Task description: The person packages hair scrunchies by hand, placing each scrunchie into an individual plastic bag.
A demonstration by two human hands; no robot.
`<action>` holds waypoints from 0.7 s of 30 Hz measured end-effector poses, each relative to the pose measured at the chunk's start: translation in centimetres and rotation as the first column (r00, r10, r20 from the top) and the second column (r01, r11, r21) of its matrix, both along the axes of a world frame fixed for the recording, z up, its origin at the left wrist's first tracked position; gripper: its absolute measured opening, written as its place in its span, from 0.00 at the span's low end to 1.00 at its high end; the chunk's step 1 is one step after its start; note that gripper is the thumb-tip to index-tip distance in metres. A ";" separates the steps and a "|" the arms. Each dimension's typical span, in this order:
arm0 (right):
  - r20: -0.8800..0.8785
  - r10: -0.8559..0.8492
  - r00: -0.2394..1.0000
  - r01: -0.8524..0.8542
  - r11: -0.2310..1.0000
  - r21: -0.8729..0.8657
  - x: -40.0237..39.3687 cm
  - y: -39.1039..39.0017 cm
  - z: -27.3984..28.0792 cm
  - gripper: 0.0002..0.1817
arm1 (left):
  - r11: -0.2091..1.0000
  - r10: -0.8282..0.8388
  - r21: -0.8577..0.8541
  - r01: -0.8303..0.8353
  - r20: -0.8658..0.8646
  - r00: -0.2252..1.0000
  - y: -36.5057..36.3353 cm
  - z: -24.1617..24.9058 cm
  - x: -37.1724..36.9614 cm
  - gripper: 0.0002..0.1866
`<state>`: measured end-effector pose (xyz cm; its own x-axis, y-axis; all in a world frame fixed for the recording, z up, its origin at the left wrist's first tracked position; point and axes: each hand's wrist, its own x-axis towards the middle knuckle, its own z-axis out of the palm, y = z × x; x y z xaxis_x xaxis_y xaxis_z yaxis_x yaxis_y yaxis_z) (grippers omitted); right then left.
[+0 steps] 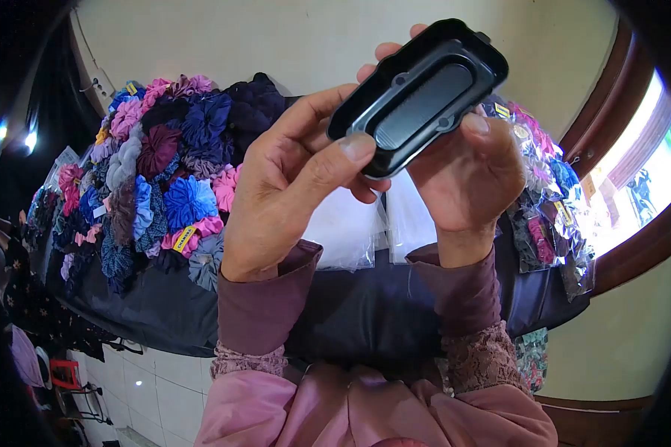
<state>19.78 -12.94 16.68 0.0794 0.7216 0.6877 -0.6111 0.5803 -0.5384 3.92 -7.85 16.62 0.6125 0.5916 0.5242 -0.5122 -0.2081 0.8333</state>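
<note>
Raised above the table, a small black tray-like shell [425, 97] with a recessed inside faces the camera at a tilt. My left hand [298, 175] grips its lower left end, the thumb pressed on the near rim and the fingers behind. At its right side, my right hand [466, 164] holds it too, with the thumb at the edge and fingertips showing behind the top. Clear plastic bags [343, 229] lie on the dark table cover [365, 298] below my hands.
Many coloured fabric scrunchies [190, 201] are heaped on the left of the table. More scrunchies, some in clear packaging [544, 201], lie at the right. A wood-framed window [637, 186] is on the right, and a red stool [65, 374] stands at the lower left.
</note>
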 end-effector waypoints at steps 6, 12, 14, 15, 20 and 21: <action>-0.019 0.048 0.999 -0.050 0.993 -0.103 -0.6 0.1 -0.4 0.29 | 0.989 -0.106 -0.120 0.089 -0.142 0.984 0.5 -0.1 0.2 0.19; -0.138 0.344 0.929 -0.355 0.933 -0.062 -0.9 0.5 -1.6 0.28 | 0.944 -0.142 -0.304 0.132 -0.009 0.990 0.8 -0.8 0.3 0.12; -0.158 0.287 0.945 -0.307 0.944 -0.121 -1.2 0.4 -1.8 0.28 | 0.938 -0.167 -0.309 0.159 0.001 0.986 0.8 -0.9 0.4 0.13; -0.095 0.184 0.978 -0.196 0.971 -0.136 -1.4 0.4 -1.5 0.29 | 0.931 -0.193 -0.313 0.187 0.010 0.981 0.8 -0.9 0.5 0.14; 0.011 -0.349 0.937 0.344 0.917 -0.202 -3.2 0.2 -0.2 0.29 | 0.954 -0.116 -0.265 0.141 0.108 0.987 0.3 -0.4 1.0 0.15; 0.012 -0.344 0.939 0.340 0.918 -0.203 -2.9 0.3 -0.4 0.29 | 0.963 -0.018 -0.265 0.050 0.122 0.992 0.3 -0.4 1.1 0.15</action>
